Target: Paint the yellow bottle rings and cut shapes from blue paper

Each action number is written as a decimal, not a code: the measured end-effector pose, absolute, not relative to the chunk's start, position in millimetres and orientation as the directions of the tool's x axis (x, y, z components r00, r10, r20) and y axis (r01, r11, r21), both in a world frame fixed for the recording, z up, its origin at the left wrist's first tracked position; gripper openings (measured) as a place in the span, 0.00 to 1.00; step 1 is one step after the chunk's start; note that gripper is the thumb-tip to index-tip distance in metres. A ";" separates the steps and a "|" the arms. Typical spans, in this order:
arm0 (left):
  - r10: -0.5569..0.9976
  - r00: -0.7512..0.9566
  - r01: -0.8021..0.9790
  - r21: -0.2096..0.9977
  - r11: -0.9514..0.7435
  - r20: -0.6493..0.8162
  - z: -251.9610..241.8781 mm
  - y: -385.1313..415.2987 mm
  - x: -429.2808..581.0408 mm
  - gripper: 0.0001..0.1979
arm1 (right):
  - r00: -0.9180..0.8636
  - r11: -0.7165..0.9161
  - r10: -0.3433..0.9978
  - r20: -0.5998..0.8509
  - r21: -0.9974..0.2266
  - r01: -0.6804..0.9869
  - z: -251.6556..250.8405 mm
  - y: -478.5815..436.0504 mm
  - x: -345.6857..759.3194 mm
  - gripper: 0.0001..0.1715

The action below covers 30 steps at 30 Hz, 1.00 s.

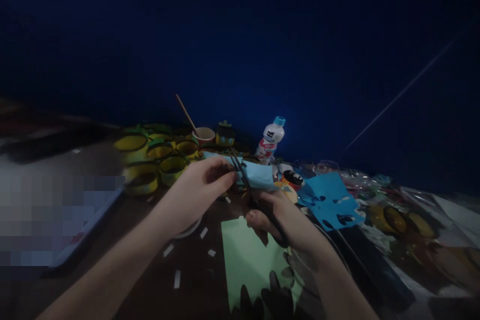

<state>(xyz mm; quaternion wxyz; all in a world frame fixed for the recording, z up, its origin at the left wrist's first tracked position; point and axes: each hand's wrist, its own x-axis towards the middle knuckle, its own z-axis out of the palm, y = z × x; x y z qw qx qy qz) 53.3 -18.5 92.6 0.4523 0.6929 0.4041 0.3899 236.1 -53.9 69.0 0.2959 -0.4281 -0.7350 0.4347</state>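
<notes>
My left hand is closed on the left part of a light blue paper, its fingers pinching the edge. In my right hand are dark scissors, with the fingers around the handles. The blades point up and away, slightly apart, and cross the paper just right of my left fingertips. Below both hands lies a light green sheet with dark shapes or shadows on its lower part.
Yellow rings stand at the left, near a cup with a stick. Behind my hands is a bottle. Blue cut paper and clutter lie right. White scraps dot the dark table.
</notes>
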 end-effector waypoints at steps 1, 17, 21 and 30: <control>0.913 0.369 0.212 0.941 -0.262 0.172 93.0 -18.7 53.2 0.07 | -0.461 0.253 0.885 0.061 -0.895 0.368 69.0 -54.1 236.0 0.17; 0.929 0.347 0.233 0.948 -0.216 0.126 95.7 -18.5 53.4 0.09 | -0.430 0.197 0.903 0.023 -0.910 0.364 67.9 -54.6 234.1 0.18; 0.926 0.357 0.203 0.957 -0.206 0.124 98.0 -19.1 54.8 0.07 | -0.436 0.187 0.900 0.019 -0.919 0.346 67.9 -55.2 233.5 0.17; 0.923 0.373 0.218 0.958 -0.189 0.098 99.6 -19.9 54.7 0.06 | -0.436 0.063 0.897 -0.071 -0.956 0.287 71.7 -57.6 231.2 0.17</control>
